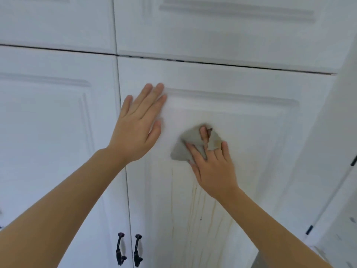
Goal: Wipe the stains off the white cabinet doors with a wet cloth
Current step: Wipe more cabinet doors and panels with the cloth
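Observation:
A white panelled cabinet door [251, 132] fills the middle and right of the view. Brownish streaks [199, 206] run down its lower panel. My right hand [212, 167] presses a crumpled grey cloth [191, 144] flat against the door's centre panel, fingers spread over the cloth, one fingertip poking through a fold. My left hand [139, 122] lies flat and open against the door's upper left corner, beside the gap to the neighbouring door, holding nothing.
A second white door [48, 132] stands to the left. Two dark handles [120, 248] [137, 250] hang side by side near the bottom. Upper cabinet doors [212, 31] sit above a horizontal gap. A white side panel with dark hinges [309, 230] rises at the right.

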Available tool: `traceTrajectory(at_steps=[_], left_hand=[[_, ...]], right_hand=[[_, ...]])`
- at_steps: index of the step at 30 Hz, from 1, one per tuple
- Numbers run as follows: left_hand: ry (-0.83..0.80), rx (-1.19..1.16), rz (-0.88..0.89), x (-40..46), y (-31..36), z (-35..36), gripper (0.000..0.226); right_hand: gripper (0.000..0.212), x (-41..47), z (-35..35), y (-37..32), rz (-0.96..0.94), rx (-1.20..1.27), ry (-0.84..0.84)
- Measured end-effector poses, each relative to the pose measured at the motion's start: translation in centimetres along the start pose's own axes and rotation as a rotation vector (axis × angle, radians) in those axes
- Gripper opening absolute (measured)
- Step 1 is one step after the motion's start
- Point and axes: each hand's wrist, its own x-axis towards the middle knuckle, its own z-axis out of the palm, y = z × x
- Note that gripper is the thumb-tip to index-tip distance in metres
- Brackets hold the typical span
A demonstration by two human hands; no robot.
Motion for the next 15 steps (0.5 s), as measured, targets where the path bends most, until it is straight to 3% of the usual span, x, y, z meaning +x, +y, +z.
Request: traceTrajectory(at_steps=[3,5,8,12,15], left_hand=[[-0.007,-0.012,0.001,-0.3,-0.2,-0.6,0.051],[0.004,-0.005,-0.002,-0.4,-0.6,-1.1,0.052],[0.016,-0.039,-0.048,-0.3,-1.1,-1.1,0.052],[0.037,-0.141,-0.084,-0.6,-1.3,-0.1,0.051],[0.059,-0.171,-0.081,-0.7,-1.4,0.2,0.049]], right_hand=[[0.064,-3.7,0.1,0.4,-0.267,-0.01,-0.137],[0.06,-1.7,-1.0,1.8,-0.332,-0.014,-0.136],[0.048,6.1,-3.1,2.5,-0.132,0.023,0.021],[0.052,11.6,-2.3,-0.5,0.224,0.048,0.162],[0.054,7.8,0.3,-3.9,0.073,0.058,0.149]])
